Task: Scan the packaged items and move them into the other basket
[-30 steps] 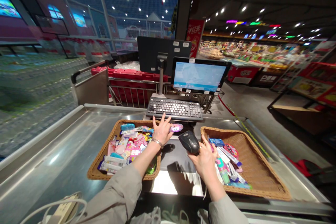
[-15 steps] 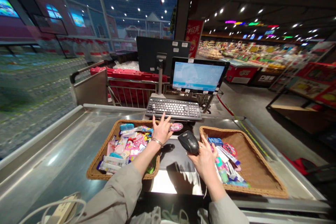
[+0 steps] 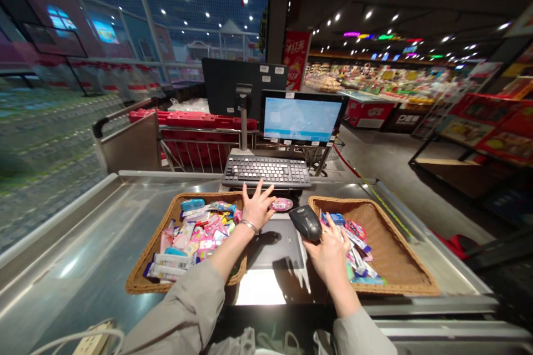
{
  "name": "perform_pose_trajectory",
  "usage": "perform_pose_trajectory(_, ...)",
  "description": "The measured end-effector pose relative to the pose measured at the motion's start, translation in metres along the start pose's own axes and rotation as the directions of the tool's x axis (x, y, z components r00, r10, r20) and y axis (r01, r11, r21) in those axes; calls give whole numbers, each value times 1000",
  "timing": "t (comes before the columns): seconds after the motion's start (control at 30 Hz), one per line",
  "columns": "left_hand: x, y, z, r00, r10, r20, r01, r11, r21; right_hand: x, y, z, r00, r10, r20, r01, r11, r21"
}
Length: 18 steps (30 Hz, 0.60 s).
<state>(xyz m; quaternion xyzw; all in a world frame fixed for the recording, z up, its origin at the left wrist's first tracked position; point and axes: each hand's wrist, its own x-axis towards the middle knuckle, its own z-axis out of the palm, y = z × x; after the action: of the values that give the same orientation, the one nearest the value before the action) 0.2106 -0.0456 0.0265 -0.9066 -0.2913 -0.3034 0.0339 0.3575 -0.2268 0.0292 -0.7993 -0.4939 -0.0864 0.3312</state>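
Note:
My left hand [image 3: 257, 212] is over the right edge of the left wicker basket [image 3: 135, 283], its upper fingers spread. A small pink oval package [image 3: 281, 204] is pinched at its thumb side. The basket holds several small colourful packets [image 3: 208, 233]. My right hand [image 3: 330, 249] grips a black handheld barcode scanner [image 3: 307, 222], whose head points left towards the pink package. Behind that hand, the right wicker basket [image 3: 400, 244] holds several small packages [image 3: 361, 255] in its left part; the hand partly hides them.
A black keyboard [image 3: 266, 171] lies beyond my hands, below a lit monitor [image 3: 302, 117]. A dark flat panel [image 3: 277, 247] lies between the baskets on the metal counter [image 3: 83, 227]. A power strip [image 3: 94, 339] with a white cable is at lower left. Metal carts [image 3: 195, 147] stand behind.
The view has shifted slightly, so the surroundings appear further left. My left hand and the pink package have moved slightly right together over the counter. The scanner has come closer to the package.

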Motion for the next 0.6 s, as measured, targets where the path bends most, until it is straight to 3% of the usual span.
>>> perform_pose_trajectory(0.3,13,25,8,994,106,27,-104,993,-62,-6,21,-13,990,82,-111,-88,995,-45)
perform_pose_trajectory(0.6,27,54,31,972,236,-7,-235,965,-113,-13,46,-30,963,211,-166,-228,969,-91)
